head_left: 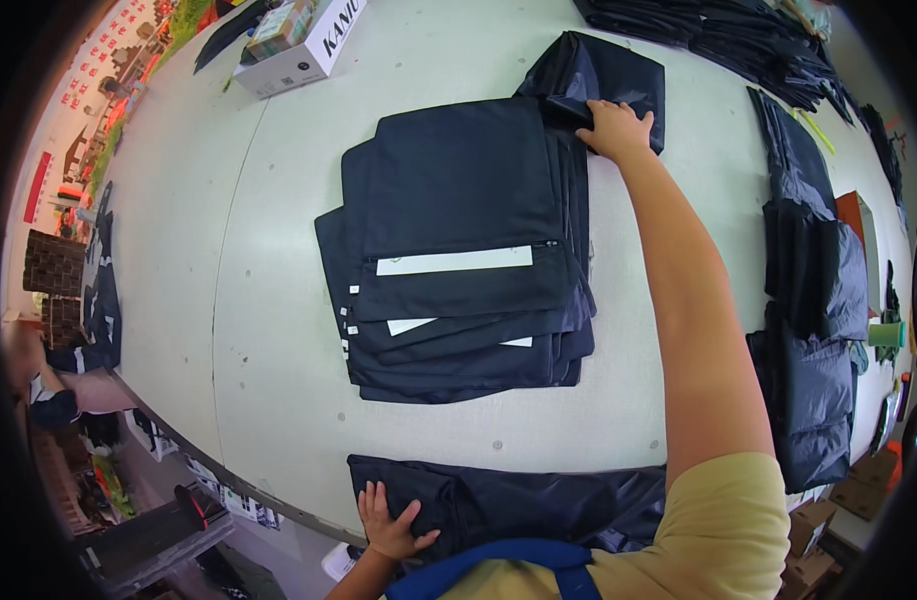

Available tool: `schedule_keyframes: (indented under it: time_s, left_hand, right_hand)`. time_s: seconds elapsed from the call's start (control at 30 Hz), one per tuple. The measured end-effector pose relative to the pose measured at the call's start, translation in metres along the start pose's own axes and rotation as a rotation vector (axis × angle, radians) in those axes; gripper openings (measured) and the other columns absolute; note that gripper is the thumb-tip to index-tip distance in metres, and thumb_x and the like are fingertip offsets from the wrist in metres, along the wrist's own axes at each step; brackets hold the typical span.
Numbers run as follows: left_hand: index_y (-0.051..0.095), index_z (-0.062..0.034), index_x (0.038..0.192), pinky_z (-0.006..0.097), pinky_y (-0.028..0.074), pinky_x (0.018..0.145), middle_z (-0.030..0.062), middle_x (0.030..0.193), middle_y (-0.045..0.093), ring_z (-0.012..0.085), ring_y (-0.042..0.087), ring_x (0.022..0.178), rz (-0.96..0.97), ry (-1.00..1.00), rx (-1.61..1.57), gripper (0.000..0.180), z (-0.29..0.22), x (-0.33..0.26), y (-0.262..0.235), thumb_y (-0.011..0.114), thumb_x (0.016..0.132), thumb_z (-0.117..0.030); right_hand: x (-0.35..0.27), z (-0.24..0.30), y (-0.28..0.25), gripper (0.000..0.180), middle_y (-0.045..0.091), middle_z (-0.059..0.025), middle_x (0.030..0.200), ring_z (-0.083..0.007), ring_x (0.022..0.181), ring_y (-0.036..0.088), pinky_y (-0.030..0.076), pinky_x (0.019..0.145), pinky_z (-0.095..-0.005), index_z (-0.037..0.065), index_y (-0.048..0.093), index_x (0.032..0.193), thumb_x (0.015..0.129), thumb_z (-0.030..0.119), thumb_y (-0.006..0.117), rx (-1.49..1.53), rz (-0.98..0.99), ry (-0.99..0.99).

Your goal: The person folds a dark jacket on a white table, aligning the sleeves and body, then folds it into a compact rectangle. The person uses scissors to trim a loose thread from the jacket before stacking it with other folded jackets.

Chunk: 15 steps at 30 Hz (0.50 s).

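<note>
My right hand (619, 130) reaches to the far side of the table and rests, fingers spread, on the near part of a folded black bundle (614, 75) with a slight sheen. Close to my body, my left hand (394, 525) lies with spread fingers on the left end of a long folded dark cloth (539, 495) along the near table edge. Between them sits an uneven stack of flat dark navy fabric covers (464, 180). A white strip (454, 261) lies along the top cover's zip, and small white tags stick out at the stack's left side.
Folded black fabric (819, 300) lines the table's right side, with more dark piles (719, 40) at the far right. A white box (304, 50) holding a package stands at the far left. Another person's arm (51, 378) shows at the left rim.
</note>
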<state>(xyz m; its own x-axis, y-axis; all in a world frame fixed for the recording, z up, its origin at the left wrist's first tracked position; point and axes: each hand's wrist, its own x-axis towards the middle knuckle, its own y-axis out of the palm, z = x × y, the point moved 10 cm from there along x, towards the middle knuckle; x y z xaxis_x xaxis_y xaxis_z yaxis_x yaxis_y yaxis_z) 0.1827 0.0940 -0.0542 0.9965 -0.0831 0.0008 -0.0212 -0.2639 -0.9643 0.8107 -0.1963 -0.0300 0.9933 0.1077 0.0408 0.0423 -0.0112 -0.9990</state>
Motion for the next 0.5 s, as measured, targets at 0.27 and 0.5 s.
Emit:
schedule_keyframes:
  time_s: [0.27,0.5]
  left_hand:
    - [0.049,-0.0275,0.124,0.064,0.025,0.102,0.0312,0.138,0.033,0.0528,0.034,0.127,-0.008,0.017,0.006,0.067,-0.002,0.000,0.001,0.062,0.073,-0.069]
    - [0.046,-0.0227,0.128,0.066,0.024,0.101,0.0345,0.140,0.031,0.0548,0.032,0.128,-0.009,0.042,0.023,0.072,-0.003,-0.001,0.003,0.061,0.074,-0.069]
  right_hand:
    - [-0.035,-0.093,-0.003,0.016,0.068,-0.0102,0.099,-0.0285,0.098,0.064,0.042,0.092,-0.0484,0.012,0.059,0.100,0.089,0.021,0.054,-0.180,-0.121,-0.075]
    - [-0.041,-0.088,-0.107,0.021,0.070,-0.0090,0.090,-0.0309,0.088,0.067,0.044,0.084,-0.0477,0.014,0.064,0.096,0.094,0.027,0.047,-0.009,-0.409,0.121]
